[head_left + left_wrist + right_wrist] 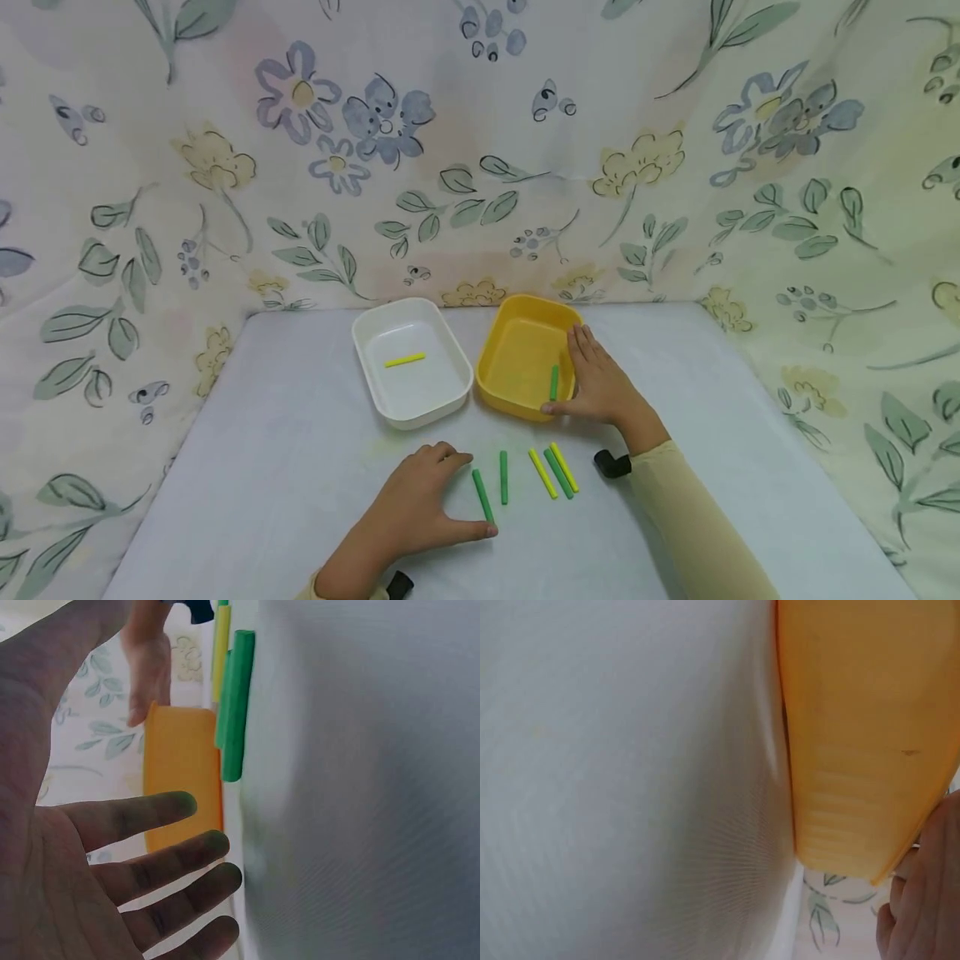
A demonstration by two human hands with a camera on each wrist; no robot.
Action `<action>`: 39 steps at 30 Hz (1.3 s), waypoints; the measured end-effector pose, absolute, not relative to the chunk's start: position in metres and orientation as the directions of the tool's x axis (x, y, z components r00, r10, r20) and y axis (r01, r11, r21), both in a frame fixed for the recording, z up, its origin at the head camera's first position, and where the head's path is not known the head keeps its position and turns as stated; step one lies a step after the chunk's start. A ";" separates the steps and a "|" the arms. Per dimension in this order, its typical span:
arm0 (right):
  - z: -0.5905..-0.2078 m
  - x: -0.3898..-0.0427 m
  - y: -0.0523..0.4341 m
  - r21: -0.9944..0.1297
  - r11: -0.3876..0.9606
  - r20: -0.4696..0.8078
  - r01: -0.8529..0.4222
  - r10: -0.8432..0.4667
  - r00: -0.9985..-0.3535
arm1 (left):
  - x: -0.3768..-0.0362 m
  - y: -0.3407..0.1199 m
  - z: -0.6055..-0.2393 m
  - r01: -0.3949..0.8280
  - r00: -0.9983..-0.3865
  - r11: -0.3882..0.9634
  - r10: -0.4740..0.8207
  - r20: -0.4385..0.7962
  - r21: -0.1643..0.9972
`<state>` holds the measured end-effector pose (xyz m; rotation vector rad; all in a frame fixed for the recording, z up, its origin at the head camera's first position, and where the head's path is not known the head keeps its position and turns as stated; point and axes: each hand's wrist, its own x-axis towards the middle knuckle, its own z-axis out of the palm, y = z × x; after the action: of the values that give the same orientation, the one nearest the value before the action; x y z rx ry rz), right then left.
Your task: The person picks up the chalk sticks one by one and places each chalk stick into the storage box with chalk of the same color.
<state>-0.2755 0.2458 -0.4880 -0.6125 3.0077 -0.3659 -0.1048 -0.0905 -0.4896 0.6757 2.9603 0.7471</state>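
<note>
The left hand is spread wide beside a thin green stick, which lies on the white cloth. The right hand, also wide, is at the rounded yellow tray, containing another green stick.

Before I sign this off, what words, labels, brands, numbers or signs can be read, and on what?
No readable text in any view.
Yellow tray: one small dark mark on its outer wall, too small to read.
White tray, sticks: no lettering visible.
Backdrop: printed flowers and leaves, no words.
</note>
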 end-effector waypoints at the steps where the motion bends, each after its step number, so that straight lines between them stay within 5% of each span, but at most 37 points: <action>1: -0.487 -0.276 0.245 -0.241 0.893 -0.002 -0.381 -0.393 -0.920 | -0.104 -0.090 -0.490 0.406 -0.905 0.796 0.417 0.080 0.449; 39: -0.482 -0.278 0.242 -0.223 0.901 -0.067 -0.372 -0.395 -0.916 | -0.107 -0.075 -0.501 0.423 -0.903 0.834 0.422 0.083 0.354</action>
<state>-0.2781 0.2423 -0.4822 -0.5987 2.9548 -0.3142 -0.1072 -0.0752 -0.5007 0.6932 3.0104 0.5815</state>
